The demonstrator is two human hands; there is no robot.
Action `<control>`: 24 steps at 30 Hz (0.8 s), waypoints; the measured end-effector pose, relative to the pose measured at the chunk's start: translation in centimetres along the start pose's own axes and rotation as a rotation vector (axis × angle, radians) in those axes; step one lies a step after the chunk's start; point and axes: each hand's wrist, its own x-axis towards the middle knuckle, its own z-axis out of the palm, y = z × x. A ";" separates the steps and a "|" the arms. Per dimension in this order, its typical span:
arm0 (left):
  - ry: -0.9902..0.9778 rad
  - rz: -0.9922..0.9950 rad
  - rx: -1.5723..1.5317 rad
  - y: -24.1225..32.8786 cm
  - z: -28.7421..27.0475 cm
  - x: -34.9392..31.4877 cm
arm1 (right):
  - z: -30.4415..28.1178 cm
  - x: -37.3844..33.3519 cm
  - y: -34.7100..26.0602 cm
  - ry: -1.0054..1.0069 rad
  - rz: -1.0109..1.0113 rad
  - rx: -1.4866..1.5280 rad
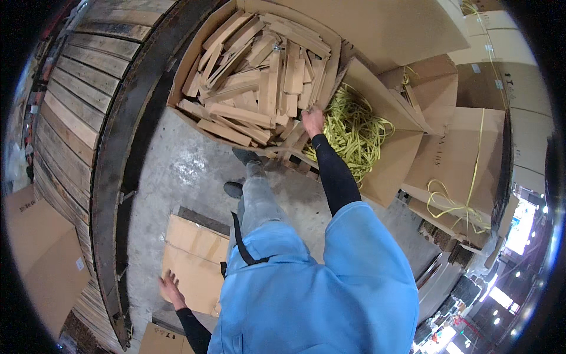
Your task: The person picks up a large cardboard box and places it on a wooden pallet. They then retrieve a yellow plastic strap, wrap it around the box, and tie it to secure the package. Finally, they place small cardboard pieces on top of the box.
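Note:
My right hand [313, 121] reaches forward, fingers curled over the near right corner of a large cardboard box [175, 88]. Brown cardboard-like strips [242, 112] fill that box in a jumbled heap. Just right of the hand lies a tangle of yellow strapping [356, 130] in another open cardboard box [392, 159]. My left hand [171, 290] is low on the left, fingers spread, with nothing in it. It hovers beside or over the left edge of a flat cardboard sheet [194, 253]; whether it touches the sheet I cannot tell.
On the left, wooden slats [82, 88] run along a dark metal beam [115, 153]. A cardboard box [47, 259] stands at the far left. More cardboard boxes [454, 165] are stacked on the right, one with yellow strap. My feet are on the concrete floor [171, 159] by the strip-filled box.

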 end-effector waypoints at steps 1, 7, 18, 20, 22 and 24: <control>-0.026 -0.040 -0.019 -0.2 0.1 -0.5 | 0.8 1.9 -0.8 -0.020 0.041 -0.075; -0.217 -0.467 -0.102 -3.2 3.9 -4.2 | 4.7 8.7 -1.3 0.088 0.115 -0.434; -0.222 0.124 0.244 18.6 16.5 0.7 | 1.1 11.5 -0.7 -0.031 0.142 -0.223; -0.187 0.159 0.204 22.4 17.9 1.6 | -1.1 9.7 -1.2 -0.211 0.287 0.549; -0.183 0.165 0.148 24.6 20.2 1.9 | -2.9 8.0 -1.7 -0.311 0.430 0.899; -0.199 0.114 0.097 26.7 23.4 2.4 | -4.4 5.8 -2.3 -0.579 0.427 1.157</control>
